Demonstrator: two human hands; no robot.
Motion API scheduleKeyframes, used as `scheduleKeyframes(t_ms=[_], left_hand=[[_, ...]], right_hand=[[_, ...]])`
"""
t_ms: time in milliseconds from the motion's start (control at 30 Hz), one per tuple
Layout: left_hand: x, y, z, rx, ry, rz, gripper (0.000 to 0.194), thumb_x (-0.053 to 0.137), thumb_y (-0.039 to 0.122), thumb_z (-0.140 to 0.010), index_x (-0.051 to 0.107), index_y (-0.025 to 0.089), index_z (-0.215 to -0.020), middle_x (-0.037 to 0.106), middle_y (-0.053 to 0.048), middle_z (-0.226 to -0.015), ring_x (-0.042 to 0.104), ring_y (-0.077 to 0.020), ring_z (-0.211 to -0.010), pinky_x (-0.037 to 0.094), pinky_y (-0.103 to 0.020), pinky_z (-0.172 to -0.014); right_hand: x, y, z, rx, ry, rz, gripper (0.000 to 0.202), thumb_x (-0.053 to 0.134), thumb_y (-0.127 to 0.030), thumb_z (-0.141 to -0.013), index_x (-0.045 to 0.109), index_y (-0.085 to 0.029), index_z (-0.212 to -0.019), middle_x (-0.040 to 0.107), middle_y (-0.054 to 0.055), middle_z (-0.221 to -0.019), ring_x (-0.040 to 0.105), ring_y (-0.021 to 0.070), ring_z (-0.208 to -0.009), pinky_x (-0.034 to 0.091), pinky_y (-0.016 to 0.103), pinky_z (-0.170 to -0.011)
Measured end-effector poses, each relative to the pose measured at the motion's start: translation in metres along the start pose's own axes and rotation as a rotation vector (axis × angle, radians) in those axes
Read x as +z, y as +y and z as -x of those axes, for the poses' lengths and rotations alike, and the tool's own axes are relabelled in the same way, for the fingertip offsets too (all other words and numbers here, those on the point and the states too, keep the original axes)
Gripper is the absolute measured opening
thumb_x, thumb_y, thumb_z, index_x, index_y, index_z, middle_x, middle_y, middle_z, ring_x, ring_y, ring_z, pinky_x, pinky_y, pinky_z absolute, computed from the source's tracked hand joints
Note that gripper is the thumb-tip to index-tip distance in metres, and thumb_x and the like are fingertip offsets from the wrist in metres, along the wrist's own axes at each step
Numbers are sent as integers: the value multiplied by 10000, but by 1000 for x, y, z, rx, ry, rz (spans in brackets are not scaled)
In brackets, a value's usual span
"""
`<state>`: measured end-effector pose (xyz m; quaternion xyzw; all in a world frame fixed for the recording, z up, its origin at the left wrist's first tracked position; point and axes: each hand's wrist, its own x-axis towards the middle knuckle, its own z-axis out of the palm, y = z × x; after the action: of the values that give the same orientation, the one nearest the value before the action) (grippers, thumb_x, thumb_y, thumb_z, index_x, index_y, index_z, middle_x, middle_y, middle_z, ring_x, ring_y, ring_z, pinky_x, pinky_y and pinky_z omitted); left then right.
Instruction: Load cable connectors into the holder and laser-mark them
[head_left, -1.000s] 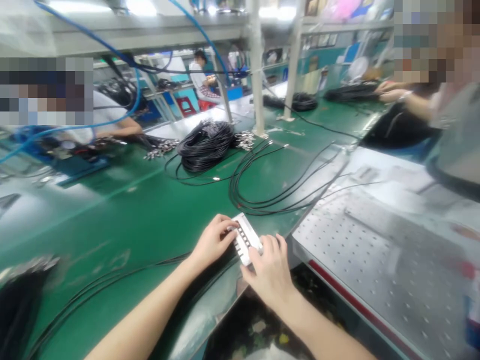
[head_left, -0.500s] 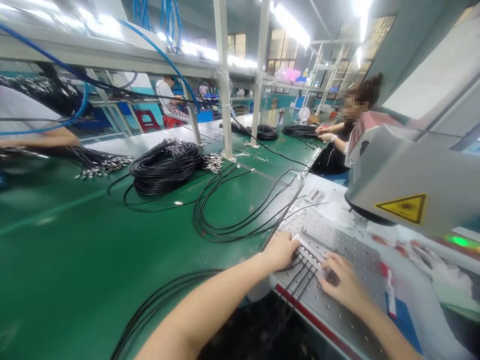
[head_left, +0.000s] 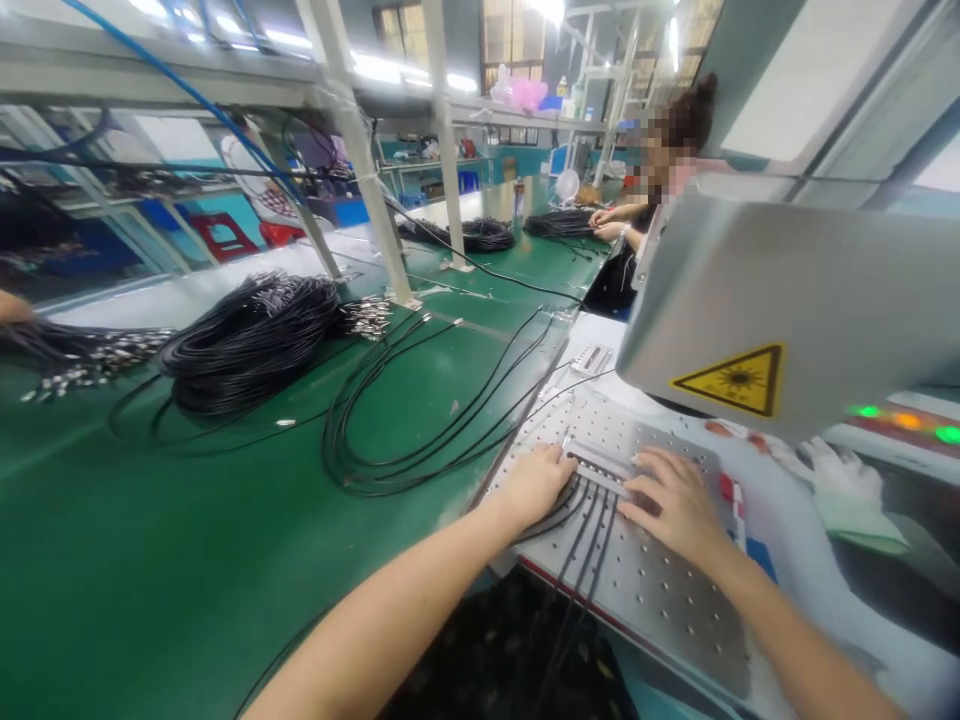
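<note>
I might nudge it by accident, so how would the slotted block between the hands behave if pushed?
The slotted block would probably slide rather than roll, being low and straight-edged on a flat perforated plate. The black cables at its near side look flexible, bending over the plate's edge, so they may drag.

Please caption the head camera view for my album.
Left hand and right hand at opposite ends of a slotted holder, black cables trailing across a perforated metal plate.
</note>
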<state>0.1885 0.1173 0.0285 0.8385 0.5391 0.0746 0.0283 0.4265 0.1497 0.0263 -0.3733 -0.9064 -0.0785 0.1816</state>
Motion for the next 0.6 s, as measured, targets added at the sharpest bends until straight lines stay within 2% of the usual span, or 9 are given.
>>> scheduleKeyframes(t_ms=[167, 300, 400, 467, 533, 600], left_hand=[[-1, 3, -2, 75, -29, -70, 184, 390, 159, -894, 510, 178, -1033, 505, -63, -867, 495, -197, -846, 449, -300, -730], [-2, -3, -2, 144, -50, -108, 275, 397, 174, -893, 454, 211, -1159, 501, -53, -854, 501, -190, -807, 446, -290, -698], [-2, -5, -2, 167, -59, -143, 252, 398, 164, -885, 493, 203, -1116, 507, -61, -872, 502, -195, -818, 444, -292, -693], [-1, -4, -1, 163, -42, -140, 234, 391, 151, -883, 518, 190, -1075, 513, -66, -880, 498, -199, -835, 442, -298, -707], [0, -2, -1, 157, -25, -128, 239, 384, 137, -880, 527, 183, -1066, 519, -67, -874, 495, -199, -837, 439, -300, -717], [0, -1, 0, 159, -24, -125, 251, 380, 119, -875, 529, 180, -1067, 524, -69, -872, 493, -199, -837, 438, -301, -716]], right_hand=[[3, 8, 11, 56, 43, -53, 147, 623, -400, -750, 666, -261, -773, 585, 65, -1023, 462, 294, -1100, 371, 465, -887], [7, -1, 10, 116, 66, -93, 133, 663, -385, -726, 675, -259, -764, 589, 65, -1014, 475, 290, -1082, 369, 469, -902], [0, -3, 11, 136, 46, -114, 144, 646, -388, -742, 680, -260, -796, 594, 61, -1008, 488, 281, -1063, 376, 458, -909], [-10, 6, 19, 136, 10, -132, 186, 562, -367, -809, 665, -261, -921, 589, 61, -1029, 516, 249, -1027, 409, 412, -885], [-23, 24, 36, 155, -32, -108, 247, 440, -282, -868, 628, -248, -1024, 590, 60, -1020, 556, 209, -948, 450, 349, -813], [-34, 48, 57, 161, -83, -1, 299, 365, -176, -857, 622, -231, -1000, 602, 57, -957, 579, 188, -839, 462, 314, -719]])
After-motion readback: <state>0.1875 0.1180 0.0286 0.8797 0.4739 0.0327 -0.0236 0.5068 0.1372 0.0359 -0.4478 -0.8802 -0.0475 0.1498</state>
